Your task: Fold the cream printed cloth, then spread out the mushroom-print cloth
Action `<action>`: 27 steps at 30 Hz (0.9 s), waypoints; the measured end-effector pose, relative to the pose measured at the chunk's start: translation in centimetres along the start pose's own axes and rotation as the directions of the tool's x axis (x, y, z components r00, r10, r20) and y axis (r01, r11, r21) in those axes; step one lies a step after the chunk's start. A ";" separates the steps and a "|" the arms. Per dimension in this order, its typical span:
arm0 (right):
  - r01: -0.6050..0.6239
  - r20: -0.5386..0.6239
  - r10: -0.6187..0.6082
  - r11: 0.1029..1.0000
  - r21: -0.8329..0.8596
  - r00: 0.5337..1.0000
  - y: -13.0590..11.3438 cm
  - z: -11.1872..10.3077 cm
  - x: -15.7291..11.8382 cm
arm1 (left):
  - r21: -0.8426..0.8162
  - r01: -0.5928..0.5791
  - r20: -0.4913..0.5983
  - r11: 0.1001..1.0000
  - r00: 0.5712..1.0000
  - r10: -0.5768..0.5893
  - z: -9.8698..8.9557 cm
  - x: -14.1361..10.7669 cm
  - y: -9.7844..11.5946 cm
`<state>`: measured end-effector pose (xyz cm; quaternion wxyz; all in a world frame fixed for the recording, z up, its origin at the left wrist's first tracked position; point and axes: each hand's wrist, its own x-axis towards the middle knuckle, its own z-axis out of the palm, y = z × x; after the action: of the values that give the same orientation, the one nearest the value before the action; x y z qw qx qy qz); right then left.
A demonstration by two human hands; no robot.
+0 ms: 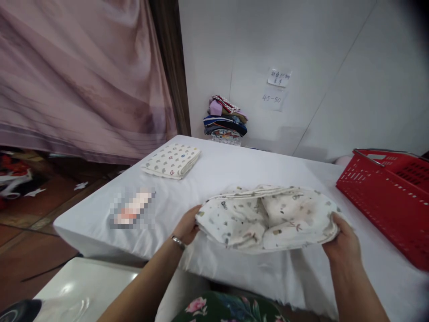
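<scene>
While facing down over a white-covered table (241, 163) in the head view, holding a printed white cloth (298, 214) spread sideways above the table's near part, layered and sagging in the middle. Gripping its left end in the left hand (187, 226), with fingers closed on the edge, and wearing a metal band (178, 242) on that wrist. Pinching its right end in the right hand (345, 241), just as firmly closed. Seen beyond, to the left: a folded cloth (172, 161) with grey motifs, lying flat, and, nearer, a pixelated item (134, 208), too blurred to identify. Standing at right: a red basket (378, 203), near the right hand. Piled by the wall: folded fabrics (225, 120).
</scene>
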<state>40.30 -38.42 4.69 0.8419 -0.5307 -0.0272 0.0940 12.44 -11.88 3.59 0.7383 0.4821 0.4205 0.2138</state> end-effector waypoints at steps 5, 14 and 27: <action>-0.204 0.095 0.231 0.951 -0.231 0.968 1.7 -2.2 -1.1 | 0.437 -0.039 -0.181 0.898 0.975 0.131 -4.1 2.3 0.5; 0.019 0.098 0.088 0.640 -0.768 0.991 1.2 -2.8 -2.1 | 0.954 -0.214 0.109 0.212 0.902 0.418 -2.9 1.9 -1.1; 0.252 0.210 -0.140 0.596 -0.763 0.967 -8.1 4.4 4.1 | 0.968 -0.248 0.129 0.037 0.618 0.776 0.1 6.3 15.9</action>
<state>44.70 -37.18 13.68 0.5273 -0.8308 -0.1777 0.0132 17.51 -0.34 15.13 0.0481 0.8702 0.3986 0.2857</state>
